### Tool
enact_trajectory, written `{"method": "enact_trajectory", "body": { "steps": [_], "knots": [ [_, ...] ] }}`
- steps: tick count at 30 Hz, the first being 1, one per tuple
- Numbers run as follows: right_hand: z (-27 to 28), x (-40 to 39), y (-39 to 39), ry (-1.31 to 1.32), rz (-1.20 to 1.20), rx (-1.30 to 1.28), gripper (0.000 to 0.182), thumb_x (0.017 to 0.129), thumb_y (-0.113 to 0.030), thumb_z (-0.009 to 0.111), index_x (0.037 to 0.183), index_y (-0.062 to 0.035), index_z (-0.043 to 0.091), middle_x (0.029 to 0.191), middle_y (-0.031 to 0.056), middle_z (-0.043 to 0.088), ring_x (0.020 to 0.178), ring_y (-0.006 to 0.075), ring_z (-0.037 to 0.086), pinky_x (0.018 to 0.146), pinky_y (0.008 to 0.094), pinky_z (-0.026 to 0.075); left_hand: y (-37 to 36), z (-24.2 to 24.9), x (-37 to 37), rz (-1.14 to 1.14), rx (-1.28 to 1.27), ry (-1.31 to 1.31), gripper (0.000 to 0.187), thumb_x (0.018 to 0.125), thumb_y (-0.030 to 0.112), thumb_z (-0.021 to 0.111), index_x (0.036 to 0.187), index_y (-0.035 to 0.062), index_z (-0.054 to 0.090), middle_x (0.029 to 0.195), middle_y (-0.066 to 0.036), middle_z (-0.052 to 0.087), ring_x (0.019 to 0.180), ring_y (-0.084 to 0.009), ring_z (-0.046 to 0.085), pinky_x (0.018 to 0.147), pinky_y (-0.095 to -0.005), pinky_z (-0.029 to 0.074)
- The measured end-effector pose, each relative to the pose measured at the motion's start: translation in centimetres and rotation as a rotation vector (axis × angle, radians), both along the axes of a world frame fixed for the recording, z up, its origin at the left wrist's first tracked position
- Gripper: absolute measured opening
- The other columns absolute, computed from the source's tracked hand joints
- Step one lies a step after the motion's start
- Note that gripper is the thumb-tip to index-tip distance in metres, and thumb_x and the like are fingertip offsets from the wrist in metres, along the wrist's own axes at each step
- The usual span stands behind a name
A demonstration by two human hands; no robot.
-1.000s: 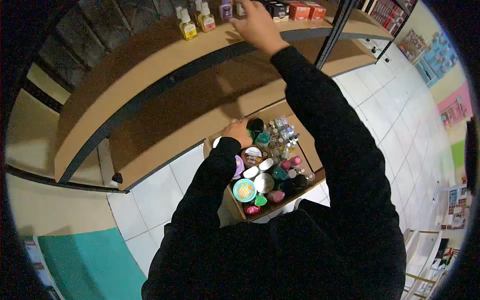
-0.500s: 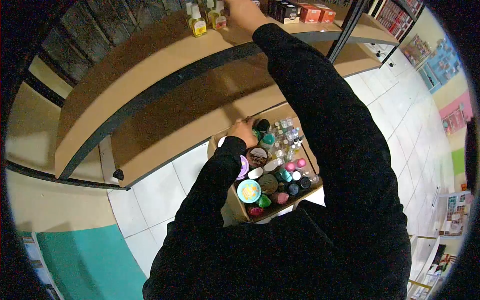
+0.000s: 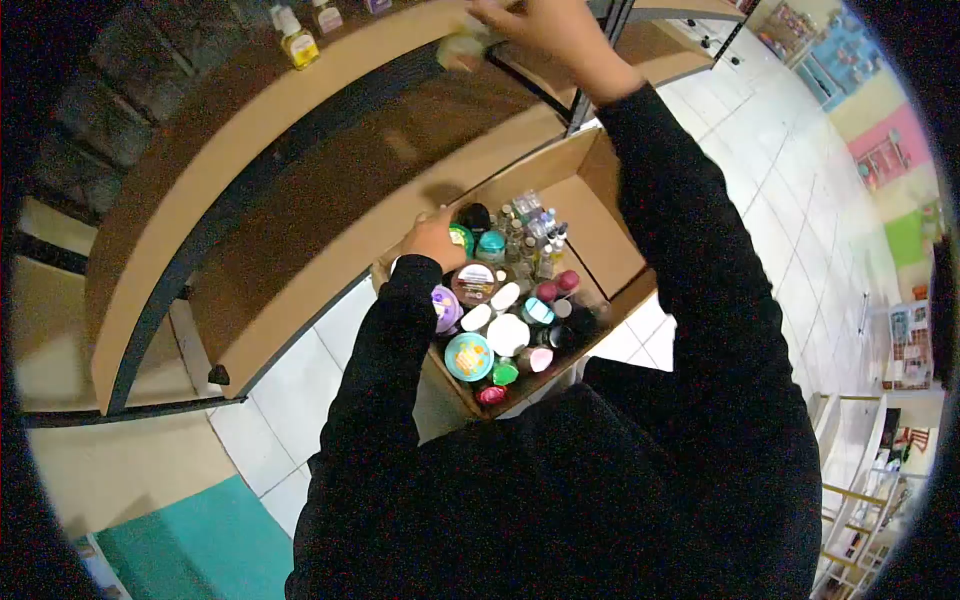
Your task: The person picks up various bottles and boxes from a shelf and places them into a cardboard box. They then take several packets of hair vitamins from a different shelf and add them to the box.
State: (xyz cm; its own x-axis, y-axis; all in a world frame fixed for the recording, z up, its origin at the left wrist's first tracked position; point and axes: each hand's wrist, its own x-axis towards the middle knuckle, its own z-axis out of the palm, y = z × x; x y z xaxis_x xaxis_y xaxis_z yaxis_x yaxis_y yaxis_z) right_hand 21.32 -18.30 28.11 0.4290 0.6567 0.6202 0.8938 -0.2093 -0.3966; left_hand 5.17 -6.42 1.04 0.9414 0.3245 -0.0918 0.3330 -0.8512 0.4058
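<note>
My right hand [image 3: 560, 45] is raised in front of the upper shelf's edge. A small clear bottle with yellowish contents [image 3: 462, 52], blurred by motion, hangs at its fingertips. My left hand [image 3: 432, 240] is closed over the left rim of an open cardboard box [image 3: 600, 225], beside a green-lidded jar [image 3: 461, 238]. Packed in the box are several jars and bottles, among them a brown-lidded jar [image 3: 475, 284], a turquoise jar with an orange label [image 3: 469, 357], a purple lid [image 3: 446, 309] and small clear bottles [image 3: 528, 240].
On the upper shelf [image 3: 215, 165] stand a yellow spray bottle [image 3: 298, 45] and a pinkish bottle [image 3: 327, 16]. A lower shelf [image 3: 300, 270] lies behind the box. White floor tiles [image 3: 740, 180] stretch to the right, and a teal panel [image 3: 190, 540] is at lower left.
My right hand has come off the upper shelf, bringing a small bottle out past its edge. My view has turned, and more of the box's right side shows. My left hand stays at the box.
</note>
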Motion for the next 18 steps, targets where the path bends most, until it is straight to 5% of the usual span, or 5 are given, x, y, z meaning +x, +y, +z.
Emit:
{"method": "enact_trajectory", "body": {
  "steps": [1, 3, 4, 9, 18],
  "knots": [
    [-4.1, 4.3, -1.1, -0.335, 0.005, 0.124, 0.034, 0.081, -0.032, 0.068, 0.098, -0.0031, 0.064, 0.088, 0.0135, 0.066, 0.075, 0.0259, 0.065, 0.068, 0.0345, 0.052, 0.0, -0.1, 0.1, 0.011, -0.006, 0.018, 0.067, 0.068, 0.018, 0.058, 0.133, 0.0096, 0.043, 0.121, -0.025, 0.053, 0.115, -0.0379, 0.05, 0.098, -0.0424, 0.041],
    [-7.8, 3.7, -5.3, -0.175, -0.16, -0.152, 0.031, 0.08, -0.031, 0.069, 0.091, -0.0031, 0.064, 0.079, 0.0142, 0.066, 0.068, 0.0289, 0.064, 0.063, 0.0365, 0.051, 0.1, -0.1, 0.1, -0.005, 0.023, 0.017, 0.069, 0.067, 0.018, 0.058, 0.133, 0.0102, 0.043, 0.121, -0.026, 0.053, 0.115, -0.0379, 0.05, 0.099, -0.0421, 0.041],
    [-10.7, 4.7, -7.1, -0.068, -0.132, -0.276, 0.032, 0.077, -0.03, 0.067, 0.092, -0.0022, 0.061, 0.085, 0.0223, 0.064, 0.079, 0.039, 0.062, 0.071, 0.045, 0.051, 0.1, 0.0, 0.1, -0.012, 0.021, 0.023, 0.069, 0.066, 0.018, 0.058, 0.133, 0.0101, 0.043, 0.12, -0.026, 0.053, 0.114, -0.038, 0.05, 0.099, -0.042, 0.041],
    [-27.1, 5.9, -13.8, 0.107, -0.185, -0.725, 0.025, 0.069, -0.019, 0.073, 0.086, -0.0038, 0.064, 0.087, 0.0204, 0.064, 0.082, 0.0365, 0.064, 0.072, 0.0438, 0.052, -0.2, 0.6, 0.0, 0.003, 0.01, 0.043, 0.071, 0.065, 0.017, 0.058, 0.134, 0.0078, 0.043, 0.119, -0.026, 0.055, 0.115, -0.0381, 0.049, 0.1, -0.0416, 0.041],
    [-38.8, 3.2, -16.3, 0.357, -0.509, -0.645, 0.026, 0.068, -0.019, 0.074, 0.087, -0.0033, 0.064, 0.084, 0.0172, 0.066, 0.083, 0.0337, 0.064, 0.074, 0.041, 0.051, -0.2, 0.4, 0.2, -0.001, 0.014, 0.037, 0.072, 0.065, 0.017, 0.057, 0.134, 0.0053, 0.042, 0.12, -0.028, 0.053, 0.118, -0.0392, 0.047, 0.102, -0.0409, 0.038]
  ]
}}
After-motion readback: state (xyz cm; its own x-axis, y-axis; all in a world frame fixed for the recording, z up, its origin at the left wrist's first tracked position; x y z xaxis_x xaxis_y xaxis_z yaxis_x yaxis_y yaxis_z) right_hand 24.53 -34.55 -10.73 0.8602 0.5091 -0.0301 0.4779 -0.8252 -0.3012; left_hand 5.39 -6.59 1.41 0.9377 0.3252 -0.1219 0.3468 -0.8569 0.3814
